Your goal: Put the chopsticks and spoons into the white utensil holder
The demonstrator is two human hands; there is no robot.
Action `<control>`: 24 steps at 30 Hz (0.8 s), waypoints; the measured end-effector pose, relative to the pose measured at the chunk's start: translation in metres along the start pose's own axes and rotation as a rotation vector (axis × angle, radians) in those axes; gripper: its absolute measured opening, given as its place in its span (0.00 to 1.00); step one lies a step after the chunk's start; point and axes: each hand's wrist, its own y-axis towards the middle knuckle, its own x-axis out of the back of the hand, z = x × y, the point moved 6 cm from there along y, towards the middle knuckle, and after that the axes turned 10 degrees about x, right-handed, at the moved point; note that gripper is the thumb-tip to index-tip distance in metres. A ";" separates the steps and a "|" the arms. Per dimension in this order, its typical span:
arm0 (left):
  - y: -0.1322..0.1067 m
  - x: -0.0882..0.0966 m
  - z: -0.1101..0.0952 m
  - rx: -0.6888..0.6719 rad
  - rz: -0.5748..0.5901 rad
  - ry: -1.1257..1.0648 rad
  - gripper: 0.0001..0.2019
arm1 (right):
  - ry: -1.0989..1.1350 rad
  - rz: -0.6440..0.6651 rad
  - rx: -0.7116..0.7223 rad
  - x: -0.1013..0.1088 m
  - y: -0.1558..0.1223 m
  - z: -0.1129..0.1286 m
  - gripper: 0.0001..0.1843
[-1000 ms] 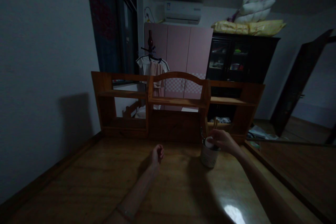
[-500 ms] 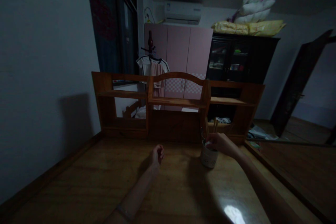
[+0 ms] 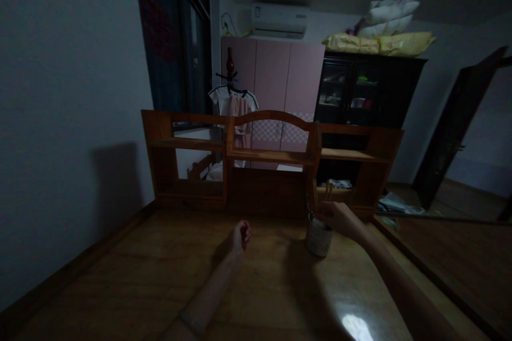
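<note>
A pale, round container [image 3: 319,242] with a small dark pattern low on its side stands upright on the wooden desk [image 3: 168,277]. My right hand [image 3: 338,218] is over its mouth, fingers closed together and dipped just inside the rim; what they grip is hidden. Thin light sticks [image 3: 329,189] rise behind that hand, and a slim dark item [image 3: 309,208] leans at the container's left rim. To the left, apart from the container, my left hand [image 3: 242,234] rests on the desk with its fingers curled in, and nothing shows in them.
A low wooden shelf unit [image 3: 272,157] runs along the desk's far edge. The wall [image 3: 80,117] borders the left side, and a raised wooden edge [image 3: 416,261] the right. Beyond stand a pink wardrobe [image 3: 272,74], a dark cabinet [image 3: 394,90] and a clothes stand [image 3: 230,61].
</note>
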 end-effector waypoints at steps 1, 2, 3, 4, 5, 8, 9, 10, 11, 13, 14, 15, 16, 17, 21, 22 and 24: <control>0.000 0.000 0.000 -0.002 -0.004 0.001 0.07 | -0.009 -0.018 -0.003 0.001 0.001 0.000 0.12; 0.000 0.000 0.000 -0.004 -0.007 0.001 0.07 | -0.017 -0.036 -0.009 0.003 0.001 0.000 0.13; 0.000 0.001 0.000 -0.005 -0.010 0.001 0.07 | -0.025 -0.066 -0.015 0.006 0.001 0.001 0.13; 0.001 0.001 0.000 -0.006 -0.011 0.001 0.07 | -0.032 -0.115 -0.020 0.011 0.001 0.002 0.14; 0.001 0.001 0.001 -0.008 -0.012 0.001 0.07 | -0.042 -0.184 -0.018 0.017 0.001 0.005 0.14; 0.002 0.002 0.001 -0.012 -0.011 0.001 0.07 | -0.112 -0.463 0.022 0.044 -0.006 0.020 0.14; 0.002 0.002 0.000 -0.013 -0.009 0.002 0.07 | -0.139 -0.556 0.035 0.053 -0.010 0.027 0.14; 0.003 0.002 0.000 -0.012 -0.008 0.003 0.06 | -0.162 -0.642 0.039 0.063 -0.015 0.032 0.14; 0.003 0.002 0.000 -0.011 -0.006 0.004 0.06 | -0.176 -0.726 0.036 0.072 -0.022 0.035 0.15; 0.003 0.002 0.000 -0.011 -0.001 0.002 0.05 | -0.175 -0.884 0.014 0.087 -0.036 0.036 0.15; 0.004 0.002 0.000 -0.010 0.001 0.001 0.05 | -0.162 -0.954 -0.004 0.093 -0.043 0.031 0.15; 0.004 0.002 0.000 -0.009 0.002 0.001 0.05 | -0.141 -1.020 -0.031 0.098 -0.050 0.024 0.15; 0.004 0.003 0.001 -0.008 0.004 0.002 0.05 | -0.113 -1.077 -0.066 0.102 -0.056 0.014 0.15; 0.003 0.003 0.001 -0.006 0.006 0.004 0.05 | -0.083 -1.126 -0.107 0.103 -0.062 0.001 0.15; 0.002 0.002 0.002 -0.008 0.011 0.027 0.06 | 0.001 -1.202 -0.262 0.091 -0.078 -0.056 0.14; 0.002 0.002 0.002 -0.010 0.011 0.037 0.07 | 0.020 -1.190 -0.286 0.082 -0.081 -0.068 0.14; 0.002 0.002 0.003 -0.012 0.007 0.063 0.07 | 0.074 -1.146 -0.330 0.059 -0.087 -0.087 0.15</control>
